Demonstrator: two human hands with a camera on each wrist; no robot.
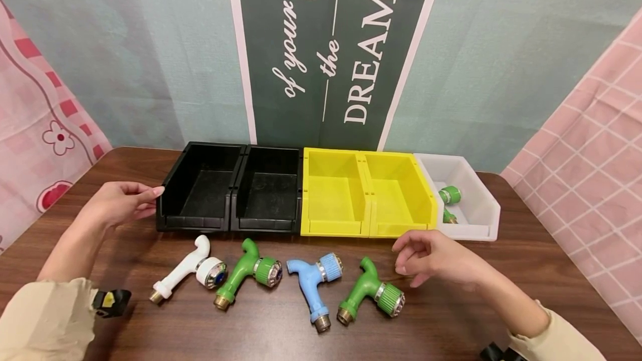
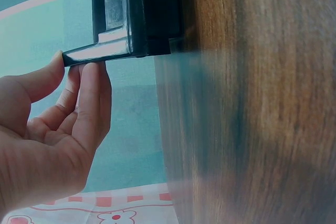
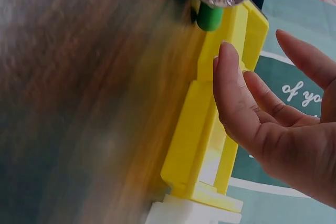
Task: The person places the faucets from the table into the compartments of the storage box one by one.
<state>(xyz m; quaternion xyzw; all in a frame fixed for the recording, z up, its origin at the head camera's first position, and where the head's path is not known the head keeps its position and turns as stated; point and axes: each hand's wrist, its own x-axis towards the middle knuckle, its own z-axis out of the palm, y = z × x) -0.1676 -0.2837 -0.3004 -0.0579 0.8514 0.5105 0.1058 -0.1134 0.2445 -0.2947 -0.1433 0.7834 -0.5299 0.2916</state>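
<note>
My left hand (image 1: 120, 202) pinches the front corner of the left side wall of a black bin (image 1: 168, 210), the leftmost in a row. In the left wrist view the thumb lies on one side of that black wall (image 2: 100, 52) and the fingers on the other. My right hand (image 1: 436, 258) holds nothing; its fingers are loosely bent in front of a yellow bin (image 1: 401, 230). Nearest to it lies a green tap (image 1: 368, 286). To the left on the table are a blue tap (image 1: 310, 283), another green tap (image 1: 243, 272) and a white tap (image 1: 183, 266).
A second black bin (image 1: 266, 224) and another yellow bin (image 1: 333, 227) stand between the outer ones. At the right end a white bin (image 1: 481, 199) contains green tap parts (image 1: 451, 195), partly hidden by its wall. Behind the brown table (image 1: 541, 272) hangs a printed cloth (image 1: 476, 60).
</note>
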